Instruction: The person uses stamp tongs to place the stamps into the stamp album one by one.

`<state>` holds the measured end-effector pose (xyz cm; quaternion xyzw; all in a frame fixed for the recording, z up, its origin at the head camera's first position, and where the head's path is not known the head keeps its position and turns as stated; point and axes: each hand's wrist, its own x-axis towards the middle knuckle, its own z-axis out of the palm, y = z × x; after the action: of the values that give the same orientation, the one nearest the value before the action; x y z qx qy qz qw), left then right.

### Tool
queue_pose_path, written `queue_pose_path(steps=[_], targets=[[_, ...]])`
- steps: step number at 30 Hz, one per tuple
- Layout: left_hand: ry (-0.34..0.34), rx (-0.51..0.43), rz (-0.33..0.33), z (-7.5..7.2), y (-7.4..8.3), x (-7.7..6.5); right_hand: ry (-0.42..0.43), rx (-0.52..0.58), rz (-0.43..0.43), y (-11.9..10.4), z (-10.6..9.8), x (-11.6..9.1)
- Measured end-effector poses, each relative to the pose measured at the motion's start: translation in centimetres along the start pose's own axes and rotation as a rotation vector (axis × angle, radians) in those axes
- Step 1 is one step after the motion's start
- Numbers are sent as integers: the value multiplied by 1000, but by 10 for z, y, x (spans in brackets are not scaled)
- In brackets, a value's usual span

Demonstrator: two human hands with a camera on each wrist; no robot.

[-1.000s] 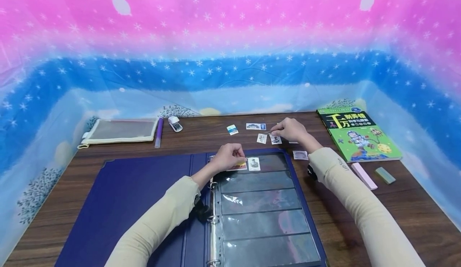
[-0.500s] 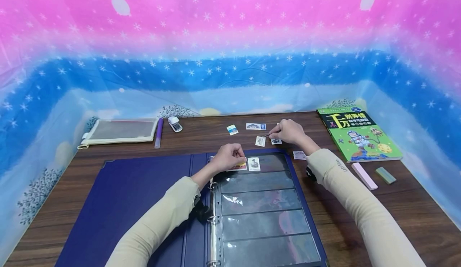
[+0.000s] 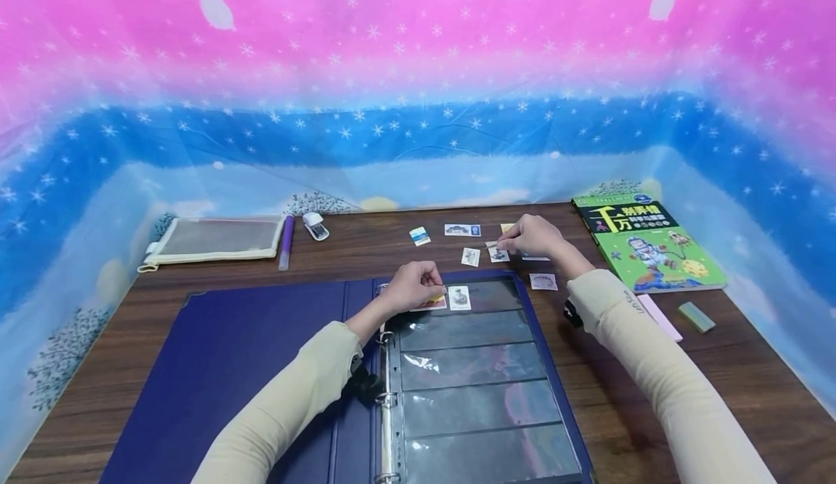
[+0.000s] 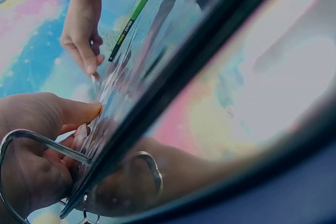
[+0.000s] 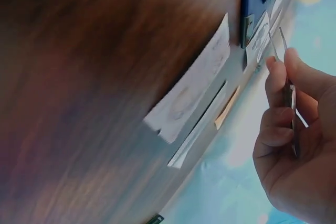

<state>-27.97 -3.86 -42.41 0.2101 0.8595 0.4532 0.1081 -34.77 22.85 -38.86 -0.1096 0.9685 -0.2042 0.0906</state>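
My left hand (image 3: 413, 286) pinches the top of the clear pocket page (image 3: 477, 368) between thumb and fingers, near the rings of the open blue binder (image 3: 255, 368). Beneath it a red-and-yellow stamp (image 3: 432, 304) is partly hidden in the top row, beside a white portrait stamp (image 3: 460, 297). My right hand (image 3: 532, 236) holds metal tweezers (image 5: 290, 98), their tips spread apart, close to a stamp (image 3: 498, 254) on the table. Whether the tips touch it, I cannot tell. Left of that stamp lies another small stamp (image 3: 470, 257).
More stamps lie around, including a blue-and-white one (image 3: 420, 236), a long one (image 3: 462, 230) and a pale one (image 3: 543, 281). A green book (image 3: 653, 252) and an eraser (image 3: 697, 317) are at right; a zip pouch (image 3: 218, 239) and purple pen (image 3: 286, 243) at left.
The small stamp shifted slightly left under the tweezers. My right hand then moved a little right, to the neighbouring stamp. My left hand stayed on the page.
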Motion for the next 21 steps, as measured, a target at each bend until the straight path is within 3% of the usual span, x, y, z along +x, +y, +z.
queue_pose_path(steps=[12,21], targets=[[-14,-2,7,1,-1,-2,-61,100,-33,-3,11,7],[-11,-10,31,-1,-1,-1,-53,191,11,-16,18,15]])
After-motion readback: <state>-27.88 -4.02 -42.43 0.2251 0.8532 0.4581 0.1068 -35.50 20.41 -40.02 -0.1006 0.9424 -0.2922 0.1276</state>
